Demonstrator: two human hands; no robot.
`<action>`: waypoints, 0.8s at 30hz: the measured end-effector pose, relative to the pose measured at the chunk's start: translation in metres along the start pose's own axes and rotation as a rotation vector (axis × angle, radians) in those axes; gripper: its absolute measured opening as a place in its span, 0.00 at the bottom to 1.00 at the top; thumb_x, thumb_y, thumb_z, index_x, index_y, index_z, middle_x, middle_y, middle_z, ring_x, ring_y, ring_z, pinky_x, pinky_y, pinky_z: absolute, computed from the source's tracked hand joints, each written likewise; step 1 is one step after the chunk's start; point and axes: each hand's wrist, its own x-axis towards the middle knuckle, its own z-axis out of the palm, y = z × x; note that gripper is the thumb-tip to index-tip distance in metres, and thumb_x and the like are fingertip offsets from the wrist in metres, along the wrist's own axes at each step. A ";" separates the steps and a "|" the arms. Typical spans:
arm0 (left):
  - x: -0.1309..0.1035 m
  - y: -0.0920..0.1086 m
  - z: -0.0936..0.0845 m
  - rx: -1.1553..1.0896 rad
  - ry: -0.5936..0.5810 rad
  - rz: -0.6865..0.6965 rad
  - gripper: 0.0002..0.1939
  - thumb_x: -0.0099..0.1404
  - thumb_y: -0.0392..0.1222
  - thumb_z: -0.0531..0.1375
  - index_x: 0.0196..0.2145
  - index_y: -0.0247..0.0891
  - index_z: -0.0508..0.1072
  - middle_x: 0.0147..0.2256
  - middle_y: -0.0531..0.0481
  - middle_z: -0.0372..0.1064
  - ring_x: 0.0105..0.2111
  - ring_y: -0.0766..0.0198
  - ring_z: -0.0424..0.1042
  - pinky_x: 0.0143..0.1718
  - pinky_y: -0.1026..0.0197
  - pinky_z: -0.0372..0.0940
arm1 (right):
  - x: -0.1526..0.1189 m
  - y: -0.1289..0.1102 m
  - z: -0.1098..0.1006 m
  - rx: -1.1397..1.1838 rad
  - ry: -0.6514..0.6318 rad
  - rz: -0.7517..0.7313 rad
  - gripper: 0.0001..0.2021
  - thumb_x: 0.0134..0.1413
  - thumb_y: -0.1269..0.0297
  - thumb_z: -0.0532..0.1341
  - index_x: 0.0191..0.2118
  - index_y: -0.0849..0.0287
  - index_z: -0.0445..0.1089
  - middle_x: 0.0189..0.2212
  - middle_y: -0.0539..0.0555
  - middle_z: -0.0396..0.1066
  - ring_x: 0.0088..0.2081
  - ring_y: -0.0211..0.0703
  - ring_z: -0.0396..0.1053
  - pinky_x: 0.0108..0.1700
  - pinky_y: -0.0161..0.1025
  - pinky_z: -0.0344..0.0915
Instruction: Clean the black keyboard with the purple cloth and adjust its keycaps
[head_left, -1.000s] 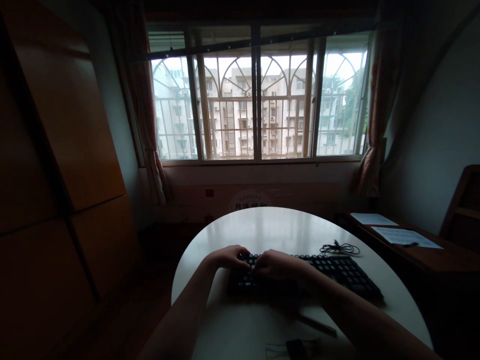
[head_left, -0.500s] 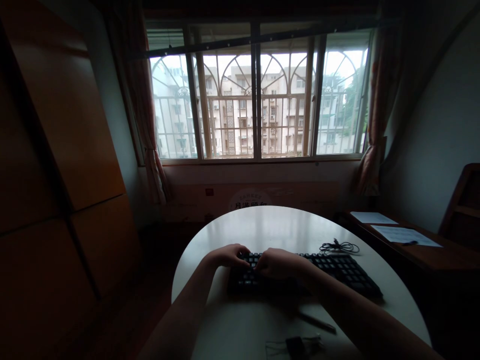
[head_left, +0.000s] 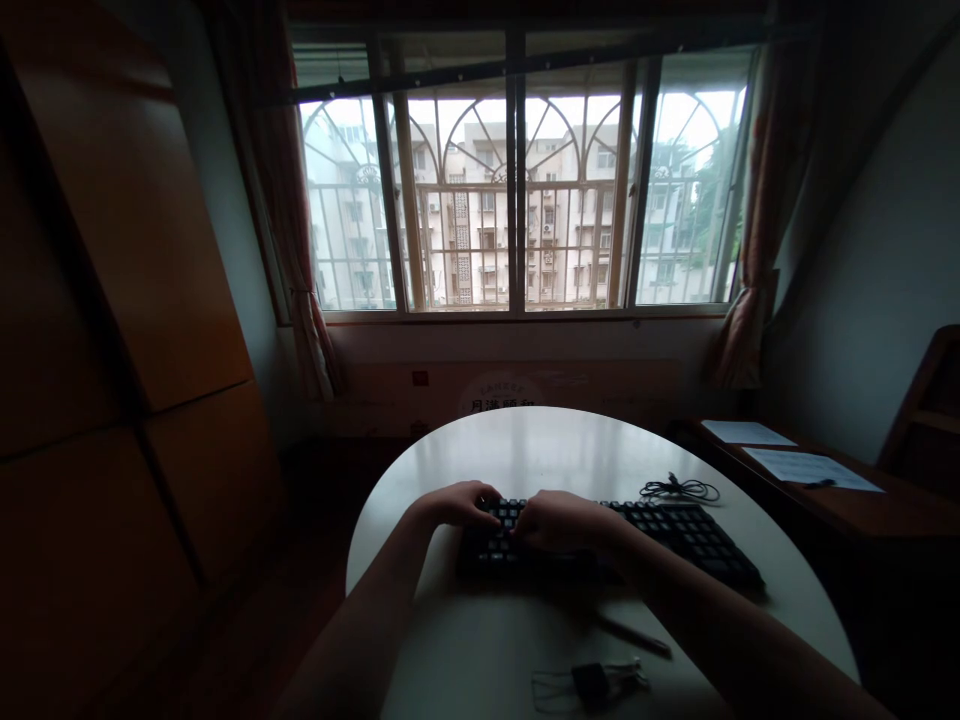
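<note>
A black keyboard (head_left: 694,548) lies across the white round table (head_left: 450,450). At its left end rests my left hand (head_left: 459,503), thumb over the keys and fingers curved toward the far edge, with a gap between them. My right hand (head_left: 562,520) is closed in a fist-like pinch low over the keys, just right of the left hand. Whatever its fingertips pinch is hidden. On the near side of the keyboard lies a thin dark stick-like tool (head_left: 636,636). Closer still is a small black object with wire loops (head_left: 590,685), its kind unclear.
A coiled black cable (head_left: 679,488) lies behind the keyboard. To the right, a low wooden table (head_left: 915,515) bears papers (head_left: 814,470) and a pen-like item. A wooden cabinet (head_left: 187,330) stands left; a barred window (head_left: 514,200) is ahead.
Both hands stay at nearly the same place on the keyboard. The view has shifted slightly, so the wire-looped object shows more fully at the bottom.
</note>
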 end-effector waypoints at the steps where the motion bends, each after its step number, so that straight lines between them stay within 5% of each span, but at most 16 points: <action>1: 0.000 0.000 0.000 0.000 0.002 0.001 0.30 0.53 0.56 0.67 0.51 0.40 0.73 0.47 0.45 0.71 0.46 0.52 0.70 0.43 0.59 0.64 | -0.001 0.000 0.000 0.005 0.000 -0.004 0.15 0.56 0.59 0.56 0.46 0.47 0.78 0.36 0.50 0.79 0.31 0.41 0.71 0.31 0.33 0.59; 15: -0.002 0.001 -0.001 -0.072 -0.015 0.003 0.31 0.53 0.55 0.68 0.52 0.40 0.73 0.50 0.45 0.70 0.49 0.51 0.68 0.48 0.57 0.63 | -0.006 0.005 -0.006 0.102 -0.101 -0.049 0.18 0.56 0.63 0.56 0.51 0.46 0.74 0.40 0.49 0.78 0.32 0.40 0.71 0.33 0.33 0.61; 24: -0.001 -0.018 -0.002 -0.180 -0.031 -0.011 0.31 0.51 0.54 0.69 0.51 0.39 0.73 0.47 0.46 0.71 0.48 0.53 0.69 0.48 0.58 0.63 | -0.006 0.005 -0.007 0.098 -0.044 -0.008 0.18 0.55 0.62 0.57 0.51 0.45 0.75 0.41 0.49 0.79 0.33 0.41 0.72 0.35 0.34 0.62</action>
